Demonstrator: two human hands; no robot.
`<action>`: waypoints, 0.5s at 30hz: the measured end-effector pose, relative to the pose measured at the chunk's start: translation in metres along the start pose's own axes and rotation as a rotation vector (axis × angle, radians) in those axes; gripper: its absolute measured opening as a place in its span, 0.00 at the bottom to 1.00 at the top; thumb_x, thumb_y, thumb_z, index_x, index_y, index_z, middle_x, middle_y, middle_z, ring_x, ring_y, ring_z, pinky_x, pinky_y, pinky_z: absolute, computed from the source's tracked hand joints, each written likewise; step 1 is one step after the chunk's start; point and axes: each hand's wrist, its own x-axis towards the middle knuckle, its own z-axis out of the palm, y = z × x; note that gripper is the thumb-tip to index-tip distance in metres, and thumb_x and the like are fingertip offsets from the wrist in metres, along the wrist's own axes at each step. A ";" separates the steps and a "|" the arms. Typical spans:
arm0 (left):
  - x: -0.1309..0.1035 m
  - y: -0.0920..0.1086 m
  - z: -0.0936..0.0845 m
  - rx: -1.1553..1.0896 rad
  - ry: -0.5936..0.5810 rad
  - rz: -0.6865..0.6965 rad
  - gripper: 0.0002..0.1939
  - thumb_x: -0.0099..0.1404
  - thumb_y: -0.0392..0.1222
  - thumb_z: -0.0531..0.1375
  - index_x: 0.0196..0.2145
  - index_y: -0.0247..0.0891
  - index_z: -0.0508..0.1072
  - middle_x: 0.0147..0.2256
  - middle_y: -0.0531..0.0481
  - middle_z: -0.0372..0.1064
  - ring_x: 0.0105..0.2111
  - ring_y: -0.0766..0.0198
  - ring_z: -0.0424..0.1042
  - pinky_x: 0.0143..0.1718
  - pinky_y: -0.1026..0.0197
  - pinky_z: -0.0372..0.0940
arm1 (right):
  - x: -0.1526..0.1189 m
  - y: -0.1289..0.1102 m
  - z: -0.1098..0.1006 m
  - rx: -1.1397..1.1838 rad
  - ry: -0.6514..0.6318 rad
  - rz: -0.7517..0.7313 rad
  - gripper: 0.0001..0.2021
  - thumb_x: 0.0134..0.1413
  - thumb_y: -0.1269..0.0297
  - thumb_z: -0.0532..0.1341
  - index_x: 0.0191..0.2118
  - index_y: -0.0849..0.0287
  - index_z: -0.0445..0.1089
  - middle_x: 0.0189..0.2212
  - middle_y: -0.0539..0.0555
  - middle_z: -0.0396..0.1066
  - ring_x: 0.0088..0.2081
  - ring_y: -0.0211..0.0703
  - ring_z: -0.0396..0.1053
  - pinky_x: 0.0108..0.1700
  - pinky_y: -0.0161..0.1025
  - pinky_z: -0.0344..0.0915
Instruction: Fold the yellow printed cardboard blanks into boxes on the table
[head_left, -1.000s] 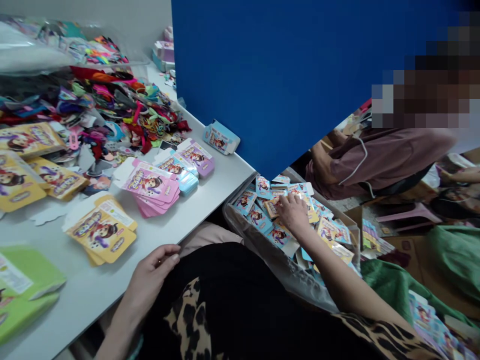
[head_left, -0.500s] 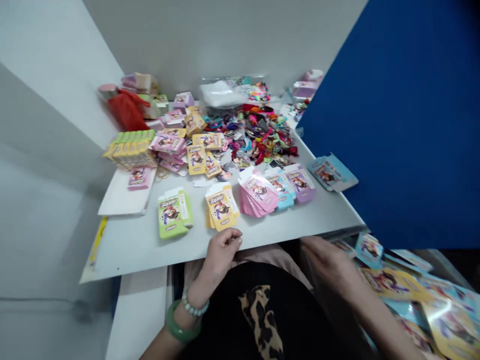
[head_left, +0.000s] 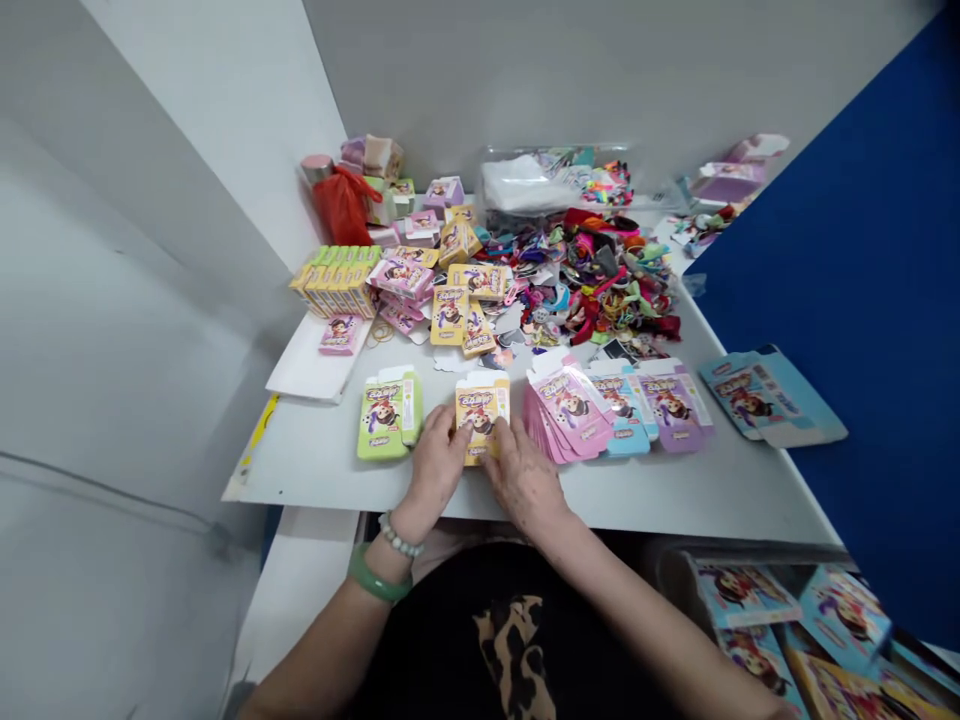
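Note:
A stack of flat yellow cartons (head_left: 482,400) stands squared up near the table's front edge, gripped from both sides. My left hand (head_left: 439,455) presses its left side, with the thumb on the front. On the right side my right hand (head_left: 523,478) closes round the lower corner. Left of the stack lies a pile of green cartons (head_left: 384,418). To the right are fanned pink cartons (head_left: 574,408), then blue cartons (head_left: 626,405) and purple cartons (head_left: 675,408).
Behind is a heap of colourful hair accessories (head_left: 592,280), with filled yellow and pink boxes (head_left: 450,312) beside it. A blue carton (head_left: 769,400) juts over the right edge. Below right, a bag of cartons (head_left: 750,600) stands by the blue partition (head_left: 885,300).
My right hand has come from beside the carton bag to the yellow cartons. My left hand has closed on their left side. The fanned yellow cartons are now squared. The view has shifted left.

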 end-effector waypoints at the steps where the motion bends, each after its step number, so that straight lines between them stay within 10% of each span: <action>1: 0.000 0.000 0.000 0.002 0.004 0.002 0.14 0.68 0.41 0.56 0.48 0.37 0.75 0.48 0.41 0.73 0.51 0.52 0.70 0.56 0.48 0.66 | -0.003 0.000 0.003 0.000 0.025 -0.010 0.26 0.65 0.64 0.54 0.65 0.70 0.59 0.62 0.77 0.61 0.56 0.66 0.71 0.50 0.57 0.73; 15: -0.011 0.004 0.002 0.204 0.058 -0.096 0.28 0.70 0.50 0.55 0.63 0.33 0.66 0.67 0.32 0.59 0.68 0.43 0.56 0.69 0.39 0.50 | -0.012 -0.015 -0.010 -0.149 0.073 -0.074 0.23 0.67 0.65 0.54 0.64 0.66 0.63 0.62 0.77 0.63 0.58 0.69 0.68 0.56 0.63 0.67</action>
